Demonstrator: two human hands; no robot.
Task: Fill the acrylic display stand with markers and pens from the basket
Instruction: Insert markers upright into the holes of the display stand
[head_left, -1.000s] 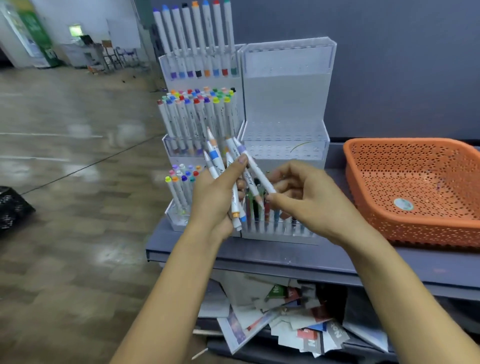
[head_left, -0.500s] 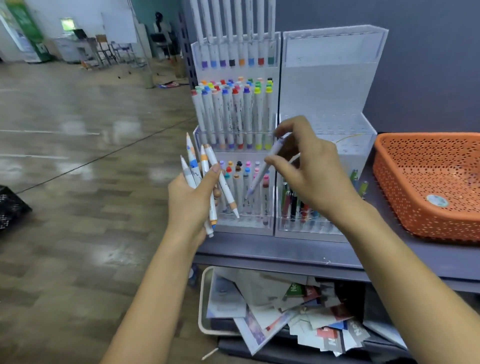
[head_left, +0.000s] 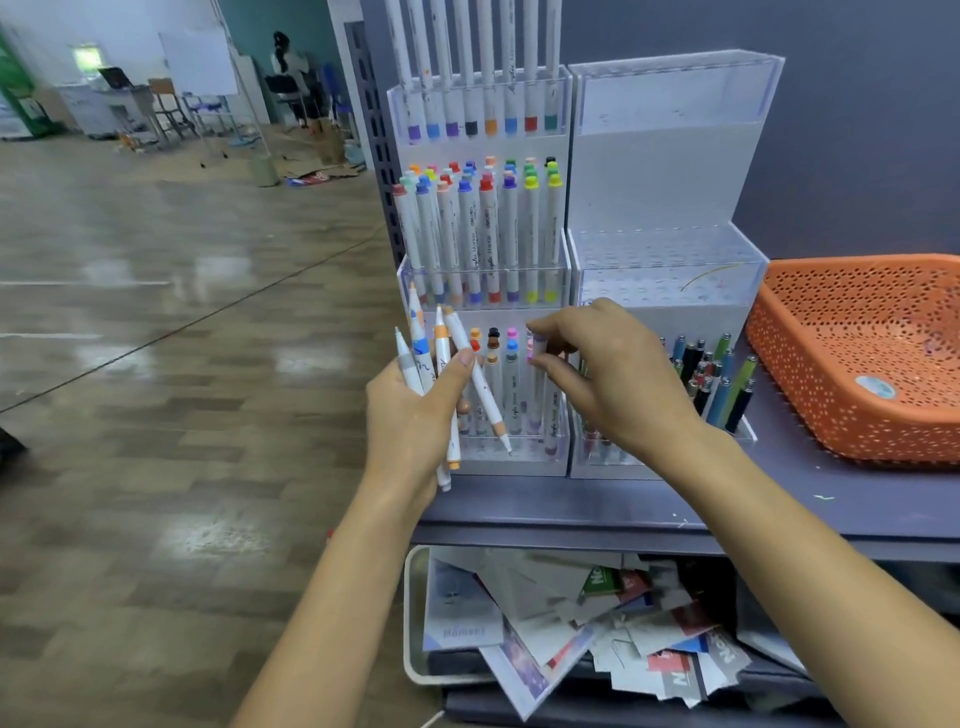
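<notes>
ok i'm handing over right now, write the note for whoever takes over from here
Left hand: grips four markers, fanned, in front of the left stand.
Right hand: pinches a purple-capped marker by its top, upright at that stand's bottom tier; whether it is seated is unclear.
Done: left stand's top and middle tiers filled, bottom tier partly; right stand has pens in its bottom tier.
Left: seat this marker, place the four. Right stand's upper tiers are empty; basket shows no markers.
</notes>
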